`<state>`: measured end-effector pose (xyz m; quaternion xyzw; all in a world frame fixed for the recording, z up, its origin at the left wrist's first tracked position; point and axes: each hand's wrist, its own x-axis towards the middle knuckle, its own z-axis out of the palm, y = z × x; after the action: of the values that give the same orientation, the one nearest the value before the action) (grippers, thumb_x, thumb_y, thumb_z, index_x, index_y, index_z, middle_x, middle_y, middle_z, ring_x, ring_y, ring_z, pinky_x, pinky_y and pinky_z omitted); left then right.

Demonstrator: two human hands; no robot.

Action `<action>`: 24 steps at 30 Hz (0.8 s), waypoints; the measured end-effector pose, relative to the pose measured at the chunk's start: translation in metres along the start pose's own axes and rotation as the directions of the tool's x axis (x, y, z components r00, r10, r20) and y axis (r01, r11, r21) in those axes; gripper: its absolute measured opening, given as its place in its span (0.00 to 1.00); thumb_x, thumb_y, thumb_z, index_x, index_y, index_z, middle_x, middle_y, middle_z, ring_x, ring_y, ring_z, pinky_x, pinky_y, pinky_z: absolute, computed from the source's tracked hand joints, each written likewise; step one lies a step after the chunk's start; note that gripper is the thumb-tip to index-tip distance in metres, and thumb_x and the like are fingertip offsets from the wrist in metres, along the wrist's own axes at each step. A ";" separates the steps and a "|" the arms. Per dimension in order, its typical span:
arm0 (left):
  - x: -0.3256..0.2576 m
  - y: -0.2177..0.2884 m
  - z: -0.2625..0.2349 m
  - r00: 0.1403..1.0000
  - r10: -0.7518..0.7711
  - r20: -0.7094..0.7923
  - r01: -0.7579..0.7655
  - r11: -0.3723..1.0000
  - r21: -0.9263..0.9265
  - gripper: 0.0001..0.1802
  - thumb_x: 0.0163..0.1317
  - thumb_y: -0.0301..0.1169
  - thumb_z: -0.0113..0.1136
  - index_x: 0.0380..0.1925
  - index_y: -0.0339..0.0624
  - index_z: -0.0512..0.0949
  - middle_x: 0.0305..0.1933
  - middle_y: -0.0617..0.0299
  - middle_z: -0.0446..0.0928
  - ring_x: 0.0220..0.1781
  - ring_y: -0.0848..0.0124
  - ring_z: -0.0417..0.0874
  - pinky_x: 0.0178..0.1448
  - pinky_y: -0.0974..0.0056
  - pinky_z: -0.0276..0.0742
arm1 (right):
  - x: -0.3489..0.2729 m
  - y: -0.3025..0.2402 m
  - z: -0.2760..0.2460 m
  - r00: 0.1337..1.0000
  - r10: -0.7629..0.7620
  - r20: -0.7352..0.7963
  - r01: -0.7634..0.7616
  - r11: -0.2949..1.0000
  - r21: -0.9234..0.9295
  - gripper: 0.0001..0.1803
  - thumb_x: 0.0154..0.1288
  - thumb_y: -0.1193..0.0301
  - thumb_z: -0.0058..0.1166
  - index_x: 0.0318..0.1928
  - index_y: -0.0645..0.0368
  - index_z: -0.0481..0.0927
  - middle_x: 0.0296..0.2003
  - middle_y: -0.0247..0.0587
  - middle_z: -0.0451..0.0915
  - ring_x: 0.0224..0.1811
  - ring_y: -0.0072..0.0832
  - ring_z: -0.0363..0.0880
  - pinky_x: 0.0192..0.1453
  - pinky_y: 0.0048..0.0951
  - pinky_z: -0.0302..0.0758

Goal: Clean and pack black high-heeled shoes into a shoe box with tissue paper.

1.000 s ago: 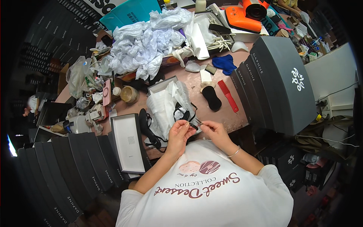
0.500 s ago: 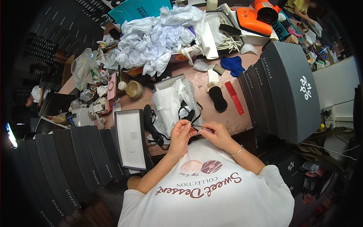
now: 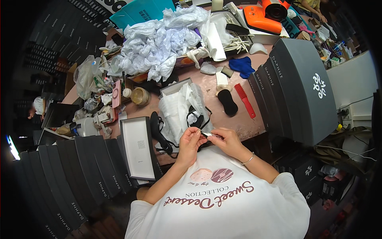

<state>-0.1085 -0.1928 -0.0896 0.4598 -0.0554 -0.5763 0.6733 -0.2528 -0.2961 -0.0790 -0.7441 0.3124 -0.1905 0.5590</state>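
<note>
Close together, right hand pinched small metal tool, its long axis pointing left toward left hand, clamped on black strap. Black sandal lay just beyond, nearer left hand, against white tissue above worktop.

Worktable: top pink, surface worn and spotted. White wall section, at right, fitted with a socket. Bright slanting strip of light shows at far left against dim surroundings.
</note>
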 end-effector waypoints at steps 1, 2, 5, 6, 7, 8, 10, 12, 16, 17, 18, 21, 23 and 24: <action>0.000 0.000 0.001 1.000 -0.002 -0.001 0.002 1.000 -0.002 0.06 0.70 0.29 0.50 0.43 0.40 0.70 0.38 0.60 0.78 0.39 0.75 0.80 0.46 0.70 0.78 | 0.000 -0.001 0.000 1.000 -0.017 -0.010 0.016 1.000 -0.024 0.12 0.58 0.69 0.61 0.37 0.66 0.81 0.23 0.43 0.76 0.23 0.29 0.72 0.28 0.29 0.67; 0.000 0.000 0.000 1.000 -0.006 -0.002 0.006 1.000 -0.007 0.06 0.70 0.29 0.50 0.43 0.40 0.70 0.38 0.60 0.78 0.39 0.75 0.80 0.46 0.70 0.78 | -0.001 -0.002 0.000 0.999 -0.033 -0.020 0.032 0.998 -0.049 0.12 0.58 0.69 0.61 0.37 0.66 0.81 0.24 0.43 0.76 0.23 0.29 0.72 0.27 0.29 0.67; 0.000 -0.002 0.000 1.000 -0.010 -0.009 0.010 1.000 -0.018 0.06 0.70 0.29 0.50 0.43 0.40 0.70 0.38 0.60 0.78 0.39 0.75 0.80 0.46 0.69 0.79 | -0.001 -0.004 0.000 0.999 -0.038 -0.028 0.036 0.998 -0.046 0.11 0.58 0.69 0.61 0.37 0.66 0.81 0.24 0.44 0.76 0.23 0.30 0.72 0.28 0.30 0.68; 0.000 -0.002 0.000 1.000 -0.010 -0.014 0.010 1.000 -0.019 0.06 0.70 0.28 0.50 0.43 0.40 0.70 0.37 0.61 0.77 0.39 0.75 0.80 0.47 0.68 0.79 | -0.001 -0.004 0.000 0.999 -0.031 -0.027 0.030 0.999 -0.033 0.11 0.58 0.69 0.61 0.37 0.66 0.81 0.24 0.44 0.76 0.23 0.31 0.73 0.28 0.30 0.68; 0.000 -0.002 0.000 1.000 -0.010 -0.018 0.010 1.000 -0.020 0.06 0.70 0.28 0.50 0.43 0.40 0.70 0.37 0.61 0.77 0.39 0.75 0.79 0.47 0.68 0.80 | -0.002 -0.002 0.001 0.999 -0.035 -0.020 0.034 0.999 -0.039 0.12 0.58 0.69 0.61 0.37 0.66 0.81 0.24 0.44 0.76 0.23 0.31 0.73 0.28 0.30 0.68; -0.001 -0.002 0.000 1.000 -0.013 -0.025 0.013 1.000 -0.017 0.06 0.69 0.28 0.50 0.43 0.39 0.70 0.37 0.61 0.77 0.39 0.74 0.80 0.47 0.67 0.80 | -0.002 0.001 0.001 0.999 -0.039 -0.013 0.039 0.998 -0.044 0.12 0.58 0.69 0.62 0.37 0.66 0.81 0.24 0.44 0.76 0.24 0.31 0.73 0.28 0.30 0.68; -0.002 -0.002 0.000 0.999 -0.021 -0.036 0.020 1.000 -0.012 0.06 0.69 0.28 0.50 0.43 0.39 0.70 0.37 0.60 0.77 0.39 0.74 0.80 0.47 0.67 0.80 | -0.003 0.001 0.001 0.999 -0.046 -0.007 0.046 0.997 -0.057 0.12 0.57 0.69 0.62 0.38 0.66 0.81 0.24 0.45 0.76 0.24 0.32 0.73 0.28 0.30 0.68; -0.002 -0.001 0.001 0.999 -0.011 -0.040 0.012 1.000 0.015 0.06 0.69 0.27 0.50 0.43 0.38 0.70 0.37 0.60 0.77 0.39 0.73 0.80 0.47 0.66 0.81 | -0.004 -0.001 0.001 0.999 -0.050 -0.009 0.049 0.997 -0.068 0.13 0.57 0.69 0.63 0.39 0.65 0.80 0.24 0.45 0.76 0.24 0.34 0.74 0.29 0.31 0.69; -0.002 -0.001 0.001 0.999 -0.010 -0.044 0.011 1.000 0.015 0.06 0.69 0.27 0.50 0.42 0.37 0.70 0.36 0.59 0.77 0.39 0.72 0.81 0.47 0.65 0.81 | -0.003 -0.002 -0.002 0.997 -0.078 0.024 0.080 0.988 -0.130 0.14 0.56 0.69 0.63 0.39 0.65 0.80 0.25 0.46 0.76 0.25 0.36 0.74 0.29 0.32 0.70; -0.003 -0.001 0.001 0.999 -0.015 -0.043 0.015 1.000 0.011 0.06 0.69 0.27 0.50 0.41 0.37 0.70 0.36 0.58 0.77 0.39 0.72 0.81 0.47 0.65 0.81 | -0.003 -0.001 -0.002 0.996 -0.082 0.027 0.085 0.987 -0.135 0.14 0.56 0.69 0.63 0.39 0.65 0.80 0.25 0.46 0.76 0.25 0.37 0.75 0.30 0.33 0.70; -0.003 -0.002 0.000 0.999 -0.020 -0.042 0.020 1.000 0.006 0.05 0.69 0.27 0.50 0.41 0.37 0.71 0.36 0.58 0.77 0.39 0.72 0.81 0.47 0.65 0.81 | -0.003 0.000 -0.003 0.996 -0.085 0.031 0.088 0.986 -0.140 0.14 0.56 0.69 0.63 0.39 0.65 0.80 0.25 0.47 0.76 0.25 0.37 0.75 0.30 0.33 0.70; -0.003 -0.002 -0.001 0.998 -0.035 -0.045 0.035 0.999 0.001 0.05 0.69 0.27 0.50 0.40 0.37 0.71 0.36 0.58 0.77 0.38 0.72 0.81 0.47 0.66 0.81 | -0.001 -0.001 -0.007 0.996 -0.073 0.050 0.078 0.990 -0.117 0.13 0.55 0.69 0.63 0.39 0.65 0.81 0.25 0.47 0.77 0.25 0.37 0.75 0.30 0.33 0.70; -0.003 -0.002 0.000 0.998 -0.046 -0.049 0.046 0.999 0.004 0.05 0.68 0.27 0.50 0.40 0.38 0.71 0.36 0.59 0.78 0.38 0.73 0.81 0.46 0.67 0.81 | -0.001 -0.001 -0.009 0.996 -0.077 0.053 0.083 0.988 -0.127 0.13 0.56 0.69 0.63 0.38 0.65 0.81 0.26 0.47 0.77 0.25 0.38 0.75 0.30 0.33 0.70; -0.004 -0.001 0.001 0.997 -0.051 -0.051 0.052 0.999 0.009 0.05 0.68 0.27 0.51 0.40 0.38 0.72 0.35 0.59 0.78 0.37 0.73 0.81 0.46 0.67 0.81 | -0.001 -0.002 -0.010 0.995 -0.081 0.053 0.087 0.987 -0.132 0.13 0.56 0.69 0.63 0.38 0.65 0.81 0.26 0.48 0.77 0.25 0.38 0.75 0.30 0.33 0.70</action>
<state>-0.1112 -0.1905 -0.0878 0.4788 -0.0293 -0.5814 0.6571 -0.2594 -0.3018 -0.0744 -0.7966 0.2796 -0.1748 0.5066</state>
